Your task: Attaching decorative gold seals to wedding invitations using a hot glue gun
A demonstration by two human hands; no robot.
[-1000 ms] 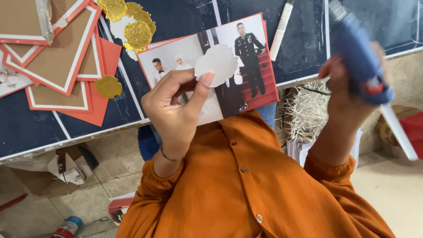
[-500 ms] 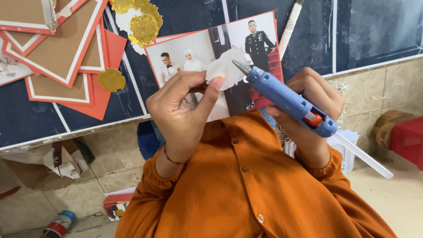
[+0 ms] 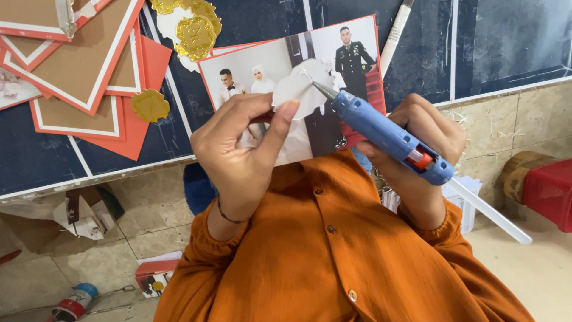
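Scalloped white paper cutout (image 3: pixel 301 86) pinched by left hand (image 3: pixel 241 158); blue plastic glue gun (image 3: pixel 387 136) gripped by right hand (image 3: pixel 426 140), metal nozzle touching cutout edge.

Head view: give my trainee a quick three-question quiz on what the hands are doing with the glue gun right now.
1. True or false: the nozzle of the blue glue gun is at the white scalloped paper piece.
2. Which hand pinches the paper piece? A) the left hand B) the right hand C) neither
3. Fill in: the gold seal lies on the dark board next to the stacked ____ and brown cards.

Key: 1 true. 2 A, with the right hand gripping the gun. 3 red.
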